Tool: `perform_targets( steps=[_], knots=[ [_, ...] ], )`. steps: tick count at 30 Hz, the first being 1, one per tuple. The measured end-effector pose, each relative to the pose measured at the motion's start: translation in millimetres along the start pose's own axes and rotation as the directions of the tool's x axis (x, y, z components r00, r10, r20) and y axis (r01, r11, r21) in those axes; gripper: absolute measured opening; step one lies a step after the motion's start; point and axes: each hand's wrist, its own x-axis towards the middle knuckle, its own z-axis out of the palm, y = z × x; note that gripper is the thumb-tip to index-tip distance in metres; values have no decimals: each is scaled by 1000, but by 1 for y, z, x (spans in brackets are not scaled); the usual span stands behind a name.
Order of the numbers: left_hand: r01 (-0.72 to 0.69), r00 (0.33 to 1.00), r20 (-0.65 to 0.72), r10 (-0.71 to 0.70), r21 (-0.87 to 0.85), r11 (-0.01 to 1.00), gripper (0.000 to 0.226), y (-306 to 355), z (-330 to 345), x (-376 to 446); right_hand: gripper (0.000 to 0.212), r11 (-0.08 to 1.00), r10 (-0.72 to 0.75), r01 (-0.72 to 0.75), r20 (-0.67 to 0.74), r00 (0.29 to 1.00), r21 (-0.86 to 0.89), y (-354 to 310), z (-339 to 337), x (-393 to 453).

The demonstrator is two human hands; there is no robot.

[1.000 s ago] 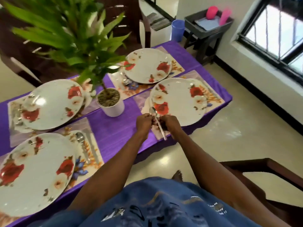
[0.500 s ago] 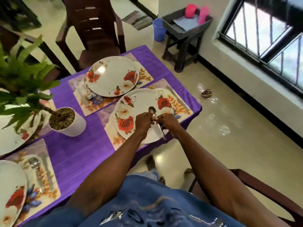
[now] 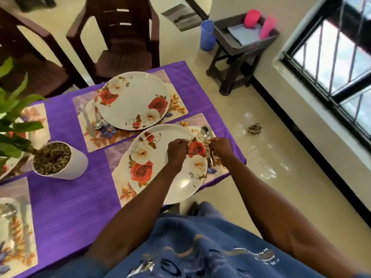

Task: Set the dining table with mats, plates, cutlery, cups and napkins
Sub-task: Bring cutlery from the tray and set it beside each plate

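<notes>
Nearby, potted plant point(image 3: 60, 160) left of plate point(image 3: 160, 167); right hand point(image 3: 220, 147) fingers pinch spoon point(image 3: 205, 135); left hand point(image 3: 177, 150) fingers curled, grip unclear.

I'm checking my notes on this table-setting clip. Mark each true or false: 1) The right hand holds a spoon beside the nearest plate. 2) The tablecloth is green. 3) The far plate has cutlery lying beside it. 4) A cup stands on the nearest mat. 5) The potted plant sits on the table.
1) True: the right hand grips the spoon beside the nearest plate.
2) False: the tablecloth is purple.
3) True: cutlery lies left of the far plate.
4) False: no cup is on the nearest mat.
5) True: the potted plant sits there.
</notes>
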Motion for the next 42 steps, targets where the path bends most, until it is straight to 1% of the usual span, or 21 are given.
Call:
perform_targets(
  steps=[3, 6, 8, 12, 15, 17, 19, 21, 22, 24, 28, 31, 34, 38, 42],
  knots=[
    [49, 997, -55, -50, -23, 999, 21, -5, 7, 8, 15, 997, -2, 4, 18, 1000, -73, 0, 4, 22],
    [63, 990, -125, -70, -59, 996, 20, -2, 14, 11, 13, 992, 3, 2, 37, 999, -130, 1, 9, 44],
    [67, 980, -179, -83, -94, 993, 21, 2, 20, 13, 11, 985, -8, 22, 78, 997, -171, -1, 9, 48],
    [64, 959, -261, -108, -173, 983, 19, 11, 36, 10, 37, 969, -84, 116, 151, 985, -218, -1, 1, 53],
    [62, 950, -290, -116, -189, 980, 15, 12, 51, 5, 38, 949, -98, 157, 217, 971, -272, 0, -5, 60],
    [69, 943, -308, -126, -188, 980, 18, 12, 55, 3, 35, 930, -107, 178, 225, 968, -321, -3, -6, 61],
    [71, 940, -316, -128, -184, 980, 18, 12, 58, 1, 26, 917, -96, 174, 226, 969, -358, -5, -8, 61],
    [78, 938, -320, -133, -179, 981, 16, 15, 58, 0, 10, 904, -85, 178, 245, 966, -388, -7, -8, 61],
    [78, 937, -324, -132, -174, 982, 15, 16, 56, -1, 7, 901, -84, 180, 248, 965, -396, -7, -7, 61],
    [77, 935, -330, -129, -166, 983, 15, 17, 52, -1, 14, 884, -83, 187, 251, 965, -429, -8, -6, 62],
    [54, 938, -332, -102, -151, 987, 15, 15, 45, -2, 9, 861, -81, 201, 264, 961, -468, -10, -7, 58],
    [30, 942, -324, -88, -181, 983, 17, 14, 42, -6, 17, 852, -88, 216, 275, 957, -476, -9, -7, 59],
    [36, 942, -321, -98, -195, 980, 15, 13, 37, -8, 25, 825, -102, 240, 282, 954, -512, -11, -5, 59],
    [36, 944, -316, -96, -189, 981, 15, 12, 37, -9, 19, 800, -130, 278, 300, 945, -532, -12, -7, 59],
    [24, 948, -310, -78, -175, 984, 15, 11, 40, -12, 21, 775, -156, 320, 325, 933, -544, -13, -7, 58]
  ],
)
